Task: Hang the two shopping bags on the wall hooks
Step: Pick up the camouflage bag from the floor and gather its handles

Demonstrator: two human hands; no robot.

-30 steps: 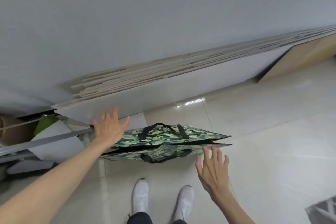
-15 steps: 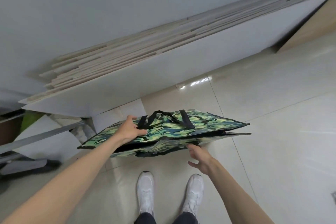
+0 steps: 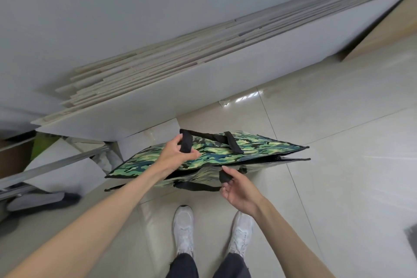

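A green camouflage shopping bag (image 3: pixel 248 149) with black strap handles stands on the tiled floor in front of my feet, its mouth slightly open. My left hand (image 3: pixel 174 153) grips the far black handle (image 3: pixel 186 142) at its left end. My right hand (image 3: pixel 237 187) pinches the near black handle (image 3: pixel 224 176) at its right end, and the strap loops down and left from there. Whether this is one bag or two pressed flat together, I cannot tell. No wall hooks show in this view.
A stack of pale boards (image 3: pixel 158 79) leans against the grey wall (image 3: pixel 112 7) just behind the bag. Metal rails and white sheets (image 3: pixel 56 165) lie at the left. My white shoes (image 3: pixel 184 228) stand on the glossy floor tiles (image 3: pixel 338 165).
Both hands came down from open and spread above the bag onto its handles. The left took the far strap, the right took the near strap, and the view moved closer to the bag.
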